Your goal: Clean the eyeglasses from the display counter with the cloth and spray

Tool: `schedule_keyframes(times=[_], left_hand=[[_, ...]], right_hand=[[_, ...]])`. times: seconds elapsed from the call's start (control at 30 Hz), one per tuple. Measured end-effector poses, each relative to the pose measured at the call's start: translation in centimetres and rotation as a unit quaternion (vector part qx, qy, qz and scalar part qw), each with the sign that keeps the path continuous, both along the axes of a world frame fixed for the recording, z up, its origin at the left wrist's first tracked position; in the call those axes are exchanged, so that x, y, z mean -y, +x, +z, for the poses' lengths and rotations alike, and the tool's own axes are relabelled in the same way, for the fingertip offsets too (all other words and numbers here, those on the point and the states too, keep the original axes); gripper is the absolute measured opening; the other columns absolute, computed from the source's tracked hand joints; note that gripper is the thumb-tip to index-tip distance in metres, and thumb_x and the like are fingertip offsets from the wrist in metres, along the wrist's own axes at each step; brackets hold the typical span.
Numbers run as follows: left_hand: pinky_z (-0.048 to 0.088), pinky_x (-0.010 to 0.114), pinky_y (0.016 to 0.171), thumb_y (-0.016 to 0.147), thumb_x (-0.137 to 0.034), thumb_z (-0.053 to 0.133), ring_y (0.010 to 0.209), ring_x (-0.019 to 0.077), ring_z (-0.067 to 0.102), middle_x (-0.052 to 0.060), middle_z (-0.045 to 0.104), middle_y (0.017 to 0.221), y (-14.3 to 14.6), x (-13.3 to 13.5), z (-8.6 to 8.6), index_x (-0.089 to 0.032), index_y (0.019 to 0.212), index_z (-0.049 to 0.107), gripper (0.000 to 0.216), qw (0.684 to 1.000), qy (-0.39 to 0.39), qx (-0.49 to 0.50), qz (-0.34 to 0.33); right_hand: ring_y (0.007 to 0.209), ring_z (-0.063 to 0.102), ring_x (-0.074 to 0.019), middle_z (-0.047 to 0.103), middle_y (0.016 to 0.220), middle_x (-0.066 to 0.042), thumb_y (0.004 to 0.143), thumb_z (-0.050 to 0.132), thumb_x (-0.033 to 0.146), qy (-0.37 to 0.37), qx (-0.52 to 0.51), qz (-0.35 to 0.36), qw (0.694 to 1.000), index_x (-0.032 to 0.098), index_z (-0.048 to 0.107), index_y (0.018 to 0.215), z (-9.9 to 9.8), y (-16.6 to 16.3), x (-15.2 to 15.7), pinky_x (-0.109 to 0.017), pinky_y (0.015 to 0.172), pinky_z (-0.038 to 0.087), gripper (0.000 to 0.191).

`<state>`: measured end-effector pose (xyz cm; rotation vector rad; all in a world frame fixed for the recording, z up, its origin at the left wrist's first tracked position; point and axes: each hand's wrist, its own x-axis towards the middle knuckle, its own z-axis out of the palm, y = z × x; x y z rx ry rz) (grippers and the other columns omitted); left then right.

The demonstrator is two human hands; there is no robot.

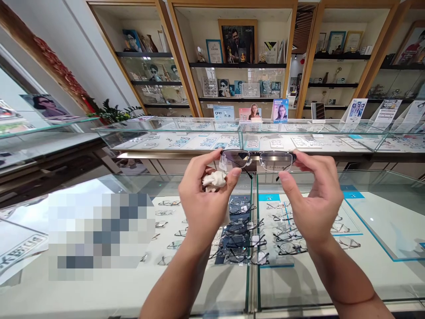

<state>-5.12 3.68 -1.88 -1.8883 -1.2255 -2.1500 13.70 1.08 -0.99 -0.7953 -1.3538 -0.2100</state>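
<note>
Left hand (202, 199), right hand (315, 199): each grip pinched on glasses (257, 160) ends; cloth (214, 180) in left.

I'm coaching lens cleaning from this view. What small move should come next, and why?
Probably bring the white cloth, bunched in the left hand, onto the left lens of the glasses. Both hands hold the frame at its ends, the right hand steadying it, and the cloth sits just below that lens.
</note>
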Motion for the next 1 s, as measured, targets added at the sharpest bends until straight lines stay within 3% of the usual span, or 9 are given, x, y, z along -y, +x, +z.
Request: schedule_keyframes(times=[0.3,0.6,0.83,1.0], left_hand=[[0.051,0.031,0.069,0.084,-0.041,0.084,0.075,0.0146,0.059,0.003,0.071,0.098,0.2,0.0,0.0,-0.026,0.119,0.074,0.039,1.0,0.0,-0.005,0.006],[0.05,0.035,0.072,0.08,-0.04,0.088,0.084,0.0181,0.058,0.004,0.063,0.099,0.3,0.1,-0.1,-0.026,0.115,0.07,0.042,0.992,0.108,-0.03,0.057],[0.051,0.035,0.072,0.081,-0.039,0.088,0.084,0.0179,0.058,0.004,0.064,0.099,0.3,0.1,0.0,-0.026,0.115,0.07,0.041,0.993,0.103,-0.03,0.054],[0.052,0.03,0.065,0.082,-0.044,0.084,0.072,0.0128,0.059,0.004,0.069,0.107,0.4,-0.1,0.1,-0.025,0.117,0.07,0.042,0.999,0.037,-0.001,0.01]], right_hand=[[0.104,0.068,-0.0246,0.072,0.11,-0.006,0.09,0.075,0.023,-0.007,0.008,-0.011,1.0,0.026,0.073,0.122,0.0,0.0,0.1,-0.046,0.088,0.061,0.032],[0.105,0.069,-0.0235,0.074,0.115,-0.008,0.095,0.069,0.029,-0.076,0.032,0.016,0.996,0.025,0.071,0.127,-0.3,0.4,-0.9,-0.045,0.085,0.062,0.032],[0.104,0.069,-0.0229,0.073,0.113,-0.008,0.095,0.069,0.028,-0.067,0.03,0.021,0.997,0.024,0.07,0.127,-0.4,0.4,-1.0,-0.044,0.085,0.062,0.032],[0.107,0.069,-0.025,0.073,0.116,-0.007,0.094,0.071,0.026,-0.02,0.039,-0.019,0.999,0.026,0.069,0.127,-0.2,0.2,-0.7,-0.047,0.089,0.062,0.034]])
